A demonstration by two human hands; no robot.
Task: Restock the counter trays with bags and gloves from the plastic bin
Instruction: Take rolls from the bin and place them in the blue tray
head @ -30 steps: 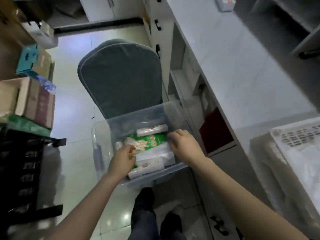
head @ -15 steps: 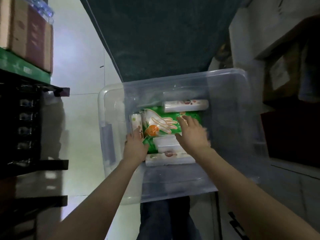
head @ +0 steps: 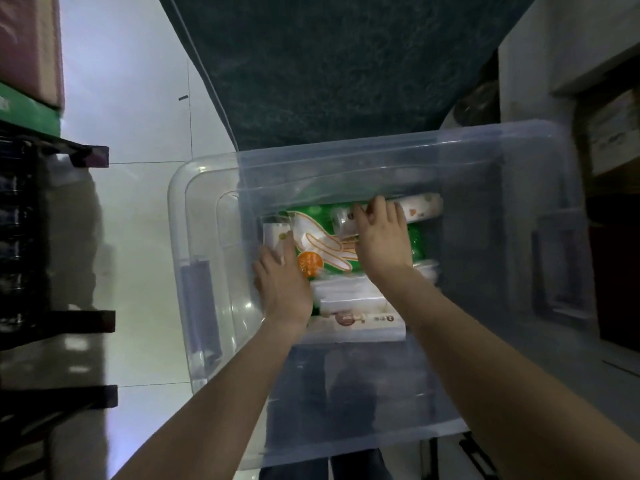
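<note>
Head view: my right hand fingers curl over white printed roll atop green glove packet in clear plastic bin; left hand flat, holding nothing. Risk: loose grip, roll slips.

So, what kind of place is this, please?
Probably a shop's storage or back-counter area: stacked cartons on a dark rack, a tiled floor, and a clear plastic bin holding a green glove pack and bag rolls.

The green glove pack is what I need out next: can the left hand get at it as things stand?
Probably yes. The left hand already rests at the green glove pack's left edge, and that side is uncovered; only the right hand and a white roll overlie its far right part.
</note>
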